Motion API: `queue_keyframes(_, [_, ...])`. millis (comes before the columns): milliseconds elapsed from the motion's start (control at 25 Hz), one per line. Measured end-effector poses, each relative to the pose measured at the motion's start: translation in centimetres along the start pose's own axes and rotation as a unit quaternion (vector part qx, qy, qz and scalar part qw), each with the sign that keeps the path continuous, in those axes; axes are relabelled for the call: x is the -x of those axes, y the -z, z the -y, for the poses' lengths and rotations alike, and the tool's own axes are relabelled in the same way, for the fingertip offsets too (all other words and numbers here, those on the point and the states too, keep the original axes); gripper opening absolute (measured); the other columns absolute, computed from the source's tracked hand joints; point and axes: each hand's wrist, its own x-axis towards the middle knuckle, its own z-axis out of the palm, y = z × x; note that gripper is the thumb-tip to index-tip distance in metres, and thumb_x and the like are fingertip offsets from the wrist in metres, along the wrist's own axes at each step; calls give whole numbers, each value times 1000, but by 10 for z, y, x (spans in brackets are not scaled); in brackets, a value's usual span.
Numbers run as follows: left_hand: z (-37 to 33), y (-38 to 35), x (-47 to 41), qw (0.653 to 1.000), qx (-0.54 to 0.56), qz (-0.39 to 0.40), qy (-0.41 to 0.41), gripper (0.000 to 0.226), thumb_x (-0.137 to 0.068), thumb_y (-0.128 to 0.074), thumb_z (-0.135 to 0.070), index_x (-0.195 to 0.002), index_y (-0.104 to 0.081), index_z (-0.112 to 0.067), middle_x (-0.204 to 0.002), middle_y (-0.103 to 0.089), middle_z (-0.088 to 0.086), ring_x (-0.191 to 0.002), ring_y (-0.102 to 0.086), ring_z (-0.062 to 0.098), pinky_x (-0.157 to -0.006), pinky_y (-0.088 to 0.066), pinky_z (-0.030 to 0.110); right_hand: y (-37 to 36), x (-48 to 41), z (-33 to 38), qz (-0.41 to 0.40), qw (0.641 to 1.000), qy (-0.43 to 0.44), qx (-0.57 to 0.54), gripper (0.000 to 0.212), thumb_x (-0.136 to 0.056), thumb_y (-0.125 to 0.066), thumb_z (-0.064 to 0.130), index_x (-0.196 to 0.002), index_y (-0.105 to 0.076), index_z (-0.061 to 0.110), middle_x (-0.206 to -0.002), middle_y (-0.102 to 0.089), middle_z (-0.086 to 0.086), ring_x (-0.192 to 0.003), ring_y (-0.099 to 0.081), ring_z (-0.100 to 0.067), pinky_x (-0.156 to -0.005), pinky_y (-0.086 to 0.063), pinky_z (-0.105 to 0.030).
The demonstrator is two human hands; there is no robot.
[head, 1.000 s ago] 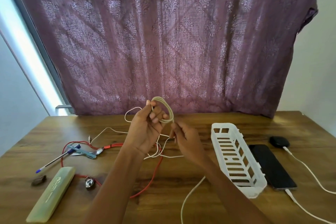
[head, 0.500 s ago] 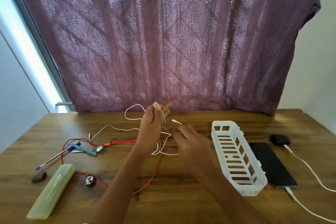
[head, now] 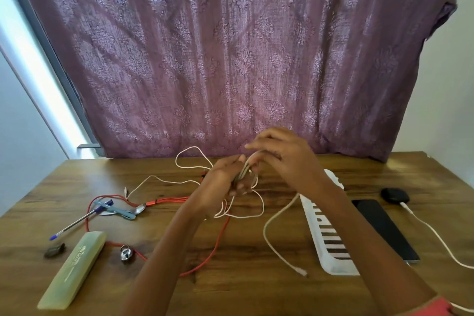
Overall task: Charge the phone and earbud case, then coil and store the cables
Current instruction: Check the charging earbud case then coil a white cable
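Observation:
My left hand (head: pixel 220 185) grips a small coil of white cable (head: pixel 245 170) above the middle of the wooden table (head: pixel 243 287). My right hand (head: pixel 284 159) curls over the top of the coil and pinches its strands. Loose thin white cable (head: pixel 189 159) trails from the coil onto the table. A thicker white cable (head: pixel 272 236) with a free plug end lies in front. A red cable (head: pixel 213 251) winds across the left half. The black phone (head: pixel 384 231) and black earbud case (head: pixel 395 195) lie at the right, each with a white cable plugged in.
A white slotted basket (head: pixel 325 251) stands between the hands and the phone, partly behind my right forearm. At the left lie a pen (head: pixel 79 220), a spoon (head: pixel 133 210), a green case (head: pixel 74 267), a padlock (head: pixel 126 254) and a small dark object (head: pixel 54 250). A purple curtain (head: pixel 230 59) hangs behind.
My right hand rose from beside the coil to over its top. The coil turned edge-on in my left hand. The thick white cable's plug end now lies on the table.

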Motion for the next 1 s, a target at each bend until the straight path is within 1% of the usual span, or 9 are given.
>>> queue_keyframes(120, [-11,-1,6,996,79,29,19,40,-87,-36,-40,-70,-53,-7,-39,-29,-5,-31,-23,4,-52,-39,21,2,-6,-7,5,992,-61,-108,20,-86,-58,4,-97,-72,14,-88,-64,6,-84,-59,-8,-77,-47,-18])
queue_keyframes(200, [-15,-2,9,993,118,20,9,36,-82,-41,-39,-64,-53,-10,-38,-26,-6,-30,-20,3,-46,-41,16,0,-5,-5,-4,968,-150,-202,28,-87,-54,-4,-98,-70,17,-87,-68,5,-85,-65,-5,-78,-50,-16])
queue_keyframes(320, [-12,1,5,979,203,-7,-3,30,-81,-47,-35,-64,-50,-11,-38,-25,-7,-28,-18,1,-45,-40,17,-9,2,2,-31,928,-256,-268,20,-88,-57,-1,-93,-64,17,-82,-70,7,-76,-65,1,-71,-47,-12])
queue_keyframes(440, [-6,4,1,961,276,-17,-6,29,-84,-46,-34,-65,-48,-12,-38,-27,-9,-28,-20,1,-46,-38,17,-19,14,14,-29,903,-300,-306,23,-86,-59,0,-83,-64,22,-76,-70,10,-73,-66,-1,-68,-49,-14])
queue_keyframes(520, [-4,5,1,954,296,-36,-8,29,-84,-46,-34,-65,-47,-12,-37,-27,-9,-28,-20,1,-45,-37,16,-27,20,22,-36,873,-341,-346,26,-88,-57,1,-81,-66,25,-75,-71,9,-74,-67,-5,-71,-52,-20])
queue_keyframes(680, [-2,6,0,952,301,-57,-12,31,-90,-40,-33,-67,-44,-12,-38,-28,-9,-27,-20,1,-47,-38,15,-28,25,34,-45,792,-398,-460,20,-92,-55,17,-83,-73,16,-82,-73,-1,-85,-68,-14,-81,-53,-29])
queue_keyframes(800, [1,4,0,950,305,-66,-18,32,-92,-38,-33,-68,-43,-13,-38,-28,-9,-27,-21,1,-48,-38,14,-22,27,40,-4,806,-381,-452,10,-85,-64,17,-90,-72,13,-82,-74,1,-81,-68,-6,-72,-51,-15])
queue_keyframes(880, [3,2,-1,944,322,-69,-21,29,-89,-41,-33,-69,-43,-12,-39,-29,-8,-28,-22,1,-48,-41,14,-21,27,38,-9,803,-405,-437,14,-82,-68,13,-95,-70,8,-85,-74,-4,-77,-68,-6,-70,-52,-16])
queue_keyframes(1000, [5,-1,1,941,333,-59,-21,27,-87,-43,-34,-70,-43,-12,-41,-29,-7,-30,-24,3,-53,-45,16,-20,25,34,-14,795,-425,-433,10,-84,-64,6,-92,-70,6,-74,-71,0,-67,-64,-2,-65,-50,-14])
